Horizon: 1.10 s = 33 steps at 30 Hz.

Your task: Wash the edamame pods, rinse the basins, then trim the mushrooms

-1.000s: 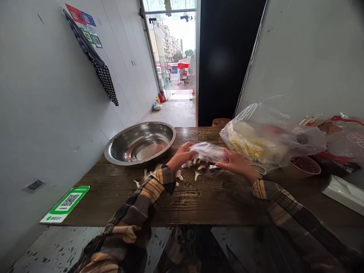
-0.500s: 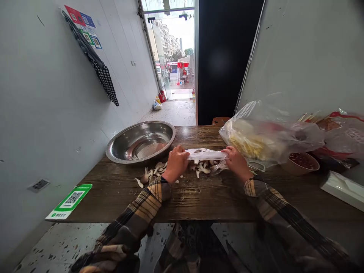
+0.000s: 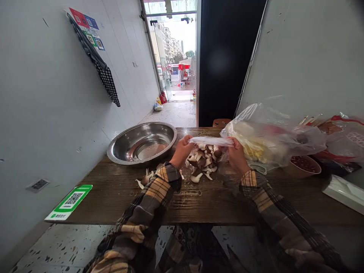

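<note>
Left hand and right hand pinch a bag end to end, apparently for tautness, by mushrooms; basin at surface's far-left corner.

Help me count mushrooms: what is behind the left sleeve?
A few mushrooms on the table show past its outer edge. The left sleeve hides what lies directly behind, so any more cannot be counted.

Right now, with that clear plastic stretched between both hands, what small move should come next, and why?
Probably lift the clear plastic aside: the left hand and right hand grip its ends, and mushrooms already lie loose on the table beside it.
</note>
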Each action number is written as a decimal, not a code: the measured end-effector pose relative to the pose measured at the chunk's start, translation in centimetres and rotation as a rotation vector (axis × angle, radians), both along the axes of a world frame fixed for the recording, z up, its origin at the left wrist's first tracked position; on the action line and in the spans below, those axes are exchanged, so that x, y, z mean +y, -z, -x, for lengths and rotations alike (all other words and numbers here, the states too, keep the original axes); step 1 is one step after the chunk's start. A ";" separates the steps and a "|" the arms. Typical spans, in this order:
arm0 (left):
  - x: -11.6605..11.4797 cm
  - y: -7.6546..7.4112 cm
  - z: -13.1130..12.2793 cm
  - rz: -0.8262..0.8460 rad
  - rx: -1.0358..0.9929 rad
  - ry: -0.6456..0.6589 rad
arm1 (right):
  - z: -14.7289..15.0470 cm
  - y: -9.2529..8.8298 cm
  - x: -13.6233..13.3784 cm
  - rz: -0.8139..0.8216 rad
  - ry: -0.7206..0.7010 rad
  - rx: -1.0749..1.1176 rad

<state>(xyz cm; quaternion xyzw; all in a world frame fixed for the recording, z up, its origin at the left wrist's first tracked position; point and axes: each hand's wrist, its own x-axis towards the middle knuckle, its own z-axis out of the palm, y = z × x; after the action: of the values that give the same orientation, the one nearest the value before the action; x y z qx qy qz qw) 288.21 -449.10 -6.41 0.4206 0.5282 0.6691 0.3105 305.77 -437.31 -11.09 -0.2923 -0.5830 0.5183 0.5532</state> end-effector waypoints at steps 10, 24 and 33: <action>-1.7 3.9 2.3 0.236 0.530 0.148 | -5.6 0.1 1.0 -0.375 -0.306 -0.712; -0.7 2.9 2.5 0.273 0.980 -0.019 | -6.4 -1.1 1.8 -0.619 -0.212 -1.077; 1.8 0.8 0.6 0.044 0.255 -0.049 | -2.7 0.4 3.4 -0.270 0.081 -0.540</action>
<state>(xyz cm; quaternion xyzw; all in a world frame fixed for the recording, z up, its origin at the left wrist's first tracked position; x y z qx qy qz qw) 287.62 -447.34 -7.24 0.4821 0.5882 0.6059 0.2335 308.47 -433.86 -11.53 -0.3663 -0.7603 0.3174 0.4324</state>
